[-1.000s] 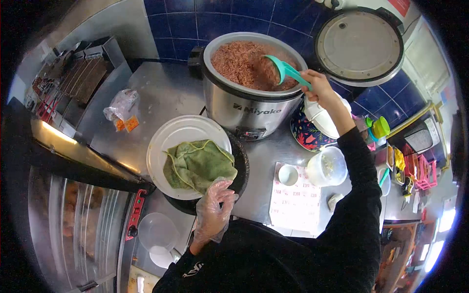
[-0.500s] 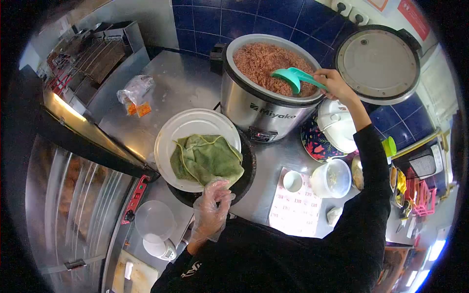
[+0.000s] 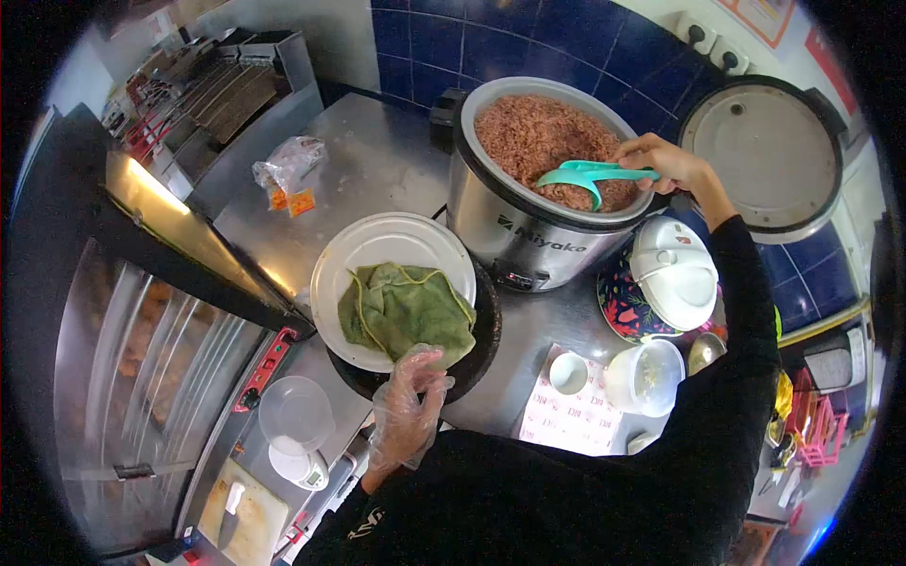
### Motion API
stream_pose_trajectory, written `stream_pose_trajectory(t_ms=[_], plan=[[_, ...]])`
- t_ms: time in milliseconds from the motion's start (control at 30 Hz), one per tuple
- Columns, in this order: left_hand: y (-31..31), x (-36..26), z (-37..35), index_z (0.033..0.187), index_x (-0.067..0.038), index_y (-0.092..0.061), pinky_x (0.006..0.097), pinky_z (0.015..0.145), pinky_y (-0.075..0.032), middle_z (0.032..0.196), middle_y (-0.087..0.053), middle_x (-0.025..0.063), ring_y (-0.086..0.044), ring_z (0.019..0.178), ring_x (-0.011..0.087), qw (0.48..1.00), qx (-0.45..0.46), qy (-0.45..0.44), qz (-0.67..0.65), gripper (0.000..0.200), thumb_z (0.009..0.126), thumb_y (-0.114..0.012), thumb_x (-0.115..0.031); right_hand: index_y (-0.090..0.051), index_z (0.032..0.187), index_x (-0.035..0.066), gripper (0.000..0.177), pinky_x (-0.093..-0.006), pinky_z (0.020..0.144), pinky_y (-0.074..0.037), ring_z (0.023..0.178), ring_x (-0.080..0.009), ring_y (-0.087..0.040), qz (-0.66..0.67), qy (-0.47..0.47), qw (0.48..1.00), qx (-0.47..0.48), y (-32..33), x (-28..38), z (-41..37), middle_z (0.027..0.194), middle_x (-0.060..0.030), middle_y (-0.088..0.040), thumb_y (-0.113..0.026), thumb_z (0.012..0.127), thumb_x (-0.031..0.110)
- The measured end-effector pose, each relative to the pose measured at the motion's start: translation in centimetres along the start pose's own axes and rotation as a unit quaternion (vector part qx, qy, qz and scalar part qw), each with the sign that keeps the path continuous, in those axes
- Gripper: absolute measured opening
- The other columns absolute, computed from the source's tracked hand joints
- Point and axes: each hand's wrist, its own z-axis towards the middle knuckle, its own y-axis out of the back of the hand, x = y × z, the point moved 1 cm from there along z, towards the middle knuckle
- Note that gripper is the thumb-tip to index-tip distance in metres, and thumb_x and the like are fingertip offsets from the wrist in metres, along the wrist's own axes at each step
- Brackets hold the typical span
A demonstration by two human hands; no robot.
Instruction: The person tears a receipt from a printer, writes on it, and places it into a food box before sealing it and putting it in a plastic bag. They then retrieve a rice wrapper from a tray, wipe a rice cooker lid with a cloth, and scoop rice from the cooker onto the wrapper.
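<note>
My right hand (image 3: 665, 162) is bare and closed round the handle of a teal ladle (image 3: 604, 171). The ladle's bowl rests in the reddish-brown rice (image 3: 543, 132), with rice showing in it. That rice fills a large steel rice cooker (image 3: 491, 212) marked Miyako. In a clear plastic glove, my left hand (image 3: 412, 406) has its fingers curled in, with nothing visible in them. It is just below a green cloth (image 3: 411, 311). The cloth lies crumpled on a round white lid or plate (image 3: 330, 259), which sits over a dark round base (image 3: 486, 330).
The cooker's lid (image 3: 760, 156) stands raised at the right. Beside the cooker is a floral container with a white top (image 3: 675, 274). A white cup (image 3: 568, 374) stands on printed paper (image 3: 566, 420), near a translucent tub (image 3: 646, 377). A clear bowl (image 3: 296, 415) sits on a scale (image 3: 300, 470).
The ladle's bowl has turned and sunk into the rice, its handle now nearly level. The whole view has shifted slightly. My left hand keeps its curled shape.
</note>
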Motion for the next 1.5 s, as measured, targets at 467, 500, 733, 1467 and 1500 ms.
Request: stream_pose_trajectory(t_ms=[467, 500, 733, 1467, 1500], plan=[[0.1, 0.0, 1.1, 0.123, -0.004, -0.048, 0.0306, 0.081, -0.054, 0.125, -0.054, 0.0129, -0.066, 0.09, 0.0188, 0.999, -0.003, -0.007, 0.036, 0.036, 0.089, -0.057, 0.002, -0.05, 0.113, 0.012, 0.017, -0.016, 0.028, -0.016, 0.036, -0.0001, -0.027, 0.264, -0.094, 0.96, 0.01, 0.5, -3.6, -0.4, 0.061, -0.0005, -0.046, -0.049, 0.097, 0.02], [0.1, 0.1, 1.2, 0.123, -0.003, -0.048, 0.0307, 0.081, -0.054, 0.125, -0.055, 0.0129, -0.067, 0.09, 0.019, 1.0, 0.005, -0.009, 0.027, 0.036, 0.089, -0.057, 0.002, -0.048, 0.113, 0.013, 0.017, -0.0159, 0.028, -0.015, 0.036, 0.0001, -0.027, 0.304, -0.104, 0.947, -0.013, 0.2, -3.9, -0.8, 0.062, -0.0003, -0.046, -0.048, 0.097, 0.019], [-0.2, 0.0, 1.1, 0.123, -0.002, -0.048, 0.0305, 0.08, -0.055, 0.119, -0.059, 0.0132, -0.067, 0.088, 0.0184, 0.999, 0.029, -0.018, 0.003, 0.035, 0.089, -0.057, 0.001, -0.043, 0.093, 0.007, 0.015, -0.0165, 0.028, -0.017, 0.036, -0.0016, -0.027, 0.638, -0.062, 0.764, -0.07, -1.5, -7.0, -2.0, 0.062, 0.0008, -0.041, -0.04, 0.099, 0.019], [1.8, 2.4, -2.4, 0.123, 0.0, -0.046, 0.0309, 0.089, -0.049, 0.124, -0.054, 0.0149, -0.058, 0.103, 0.017, 0.973, 0.183, 0.093, -0.11, 0.038, 0.087, -0.059, 0.004, -0.038, 0.075, 0.004, 0.025, -0.0204, 0.034, -0.017, 0.039, -0.0034, -0.026, 0.899, 0.165, 0.388, 0.123, -14.3, -8.2, -7.7, 0.063, 0.0006, -0.038, -0.038, 0.097, 0.016], [1.8, 2.5, -2.5, 0.124, -0.001, -0.046, 0.0315, 0.091, -0.049, 0.125, -0.054, 0.0149, -0.059, 0.102, 0.0176, 0.969, 0.21, 0.077, -0.107, 0.038, 0.088, -0.058, 0.004, -0.038, 0.075, 0.005, 0.024, -0.0207, 0.034, -0.016, 0.039, -0.0032, -0.026, 0.9, 0.163, 0.388, 0.112, -15.8, -9.0, -9.9, 0.063, 0.001, -0.038, -0.04, 0.097, 0.016]])
